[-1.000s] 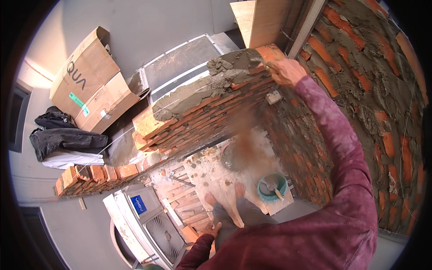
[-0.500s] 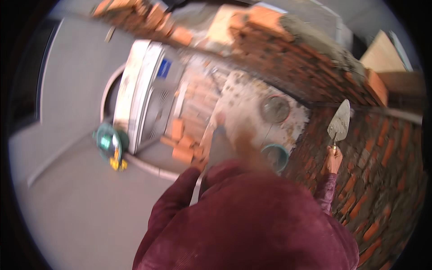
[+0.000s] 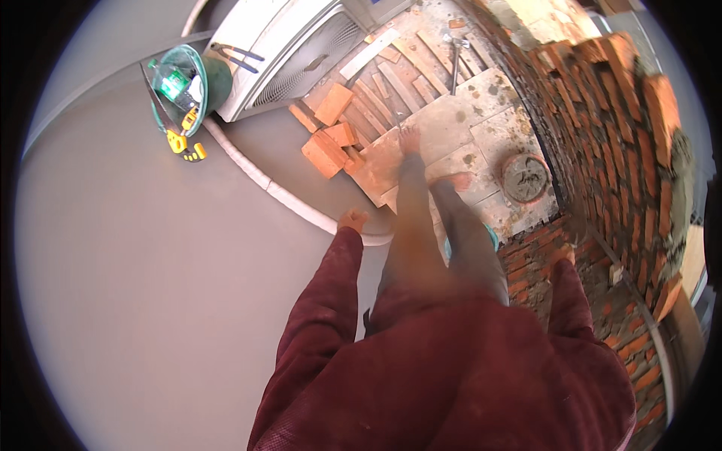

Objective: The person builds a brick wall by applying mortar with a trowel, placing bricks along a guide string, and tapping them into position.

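Note:
My right hand [image 3: 562, 254] is closed, out in front of the brick wall on the right. The trowel in its grip is smeared and mostly lost against the bricks; its pale blade showed plainly earlier. My left hand [image 3: 352, 219] hangs over the curved pale edging [image 3: 289, 199], holding nothing I can see, with its fingers loosely bent and partly apart. Beyond it lie several loose orange bricks [image 3: 325, 154]. A round tub of grey mortar [image 3: 525, 179] stands on the stained boards [image 3: 481, 139], past my bare feet. My legs mostly hide a teal bucket [image 3: 493, 237].
A green bucket [image 3: 218, 84] with a bottle and yellow-handled tools stands left, beside a white fan unit [image 3: 252, 30] bearing pincers [image 3: 238, 55]. Wooden strips [image 3: 398, 83] and a hammer-like tool [image 3: 455, 66] lie ahead. A rough brick wall [image 3: 602, 143] rises at right.
My view has turned, so the wall, bricks and buckets sit differently. The right hand has come inward, and the trowel blade no longer shows clearly. My left hand is apart from the bricks.

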Demonstrator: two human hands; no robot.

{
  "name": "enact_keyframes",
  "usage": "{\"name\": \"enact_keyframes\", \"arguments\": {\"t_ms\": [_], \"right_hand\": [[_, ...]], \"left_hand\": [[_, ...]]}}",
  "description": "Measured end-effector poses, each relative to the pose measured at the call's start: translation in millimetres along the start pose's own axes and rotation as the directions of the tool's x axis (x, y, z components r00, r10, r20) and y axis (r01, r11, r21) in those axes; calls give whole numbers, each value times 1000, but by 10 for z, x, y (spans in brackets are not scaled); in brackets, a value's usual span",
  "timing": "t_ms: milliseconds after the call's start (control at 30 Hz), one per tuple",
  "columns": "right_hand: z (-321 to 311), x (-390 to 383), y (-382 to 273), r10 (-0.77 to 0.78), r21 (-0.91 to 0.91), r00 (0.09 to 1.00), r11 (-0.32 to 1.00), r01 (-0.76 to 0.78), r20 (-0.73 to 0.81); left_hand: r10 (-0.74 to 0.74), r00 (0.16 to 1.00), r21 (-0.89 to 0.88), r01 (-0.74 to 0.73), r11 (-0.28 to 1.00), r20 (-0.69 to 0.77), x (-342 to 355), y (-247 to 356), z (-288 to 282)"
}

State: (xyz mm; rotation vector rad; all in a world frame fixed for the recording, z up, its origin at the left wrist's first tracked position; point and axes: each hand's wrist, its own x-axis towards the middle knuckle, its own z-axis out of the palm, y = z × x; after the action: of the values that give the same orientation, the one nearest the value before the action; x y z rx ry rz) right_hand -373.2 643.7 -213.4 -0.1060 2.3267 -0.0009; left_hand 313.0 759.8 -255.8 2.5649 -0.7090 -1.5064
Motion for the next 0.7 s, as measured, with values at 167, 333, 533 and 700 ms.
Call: {"name": "enact_keyframes", "arguments": {"t_ms": [167, 333, 533, 700], "right_hand": [[321, 176, -21, 170, -441, 985, 886, -144, 19], [623, 133, 299, 224, -397, 968, 903, -162, 114], [139, 974, 1253, -288, -850, 852, 179, 496, 437], [611, 374, 813, -125, -875, 959, 392, 284, 255]], "left_hand": [[-83, 988, 631, 147, 762, -131, 1846, -1392, 156], [-716, 697, -708, 487, 511, -37, 2829, -1021, 340], [-632, 774, -998, -2, -62, 38, 3353, -1307, 537], [-664, 747, -999, 36, 27, 9, 3046, -997, 537]]}}
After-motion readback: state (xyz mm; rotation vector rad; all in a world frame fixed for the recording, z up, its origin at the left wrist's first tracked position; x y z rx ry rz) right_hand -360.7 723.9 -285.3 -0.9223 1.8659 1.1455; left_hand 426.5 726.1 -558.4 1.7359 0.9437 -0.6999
